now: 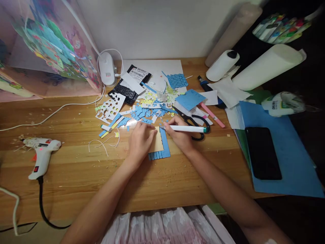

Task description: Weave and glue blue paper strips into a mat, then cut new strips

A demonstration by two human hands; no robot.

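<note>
My right hand is closed around a white marker with a green end, its tip at the top edge of a pale yellow card. That card lies on a larger piece of blue paper, which has a row of cuts along its lower edge. With curled fingers, my left hand presses the card down from its left side. Black-handled scissors lie just beyond my right hand. A small white cap with a green end rests on paper strips to the left.
Blue and yellow paper scraps cover the desk ahead. A glue gun lies at the left, its cord running off the front edge. On the right, a phone rests on blue sheets. White rolls stand behind.
</note>
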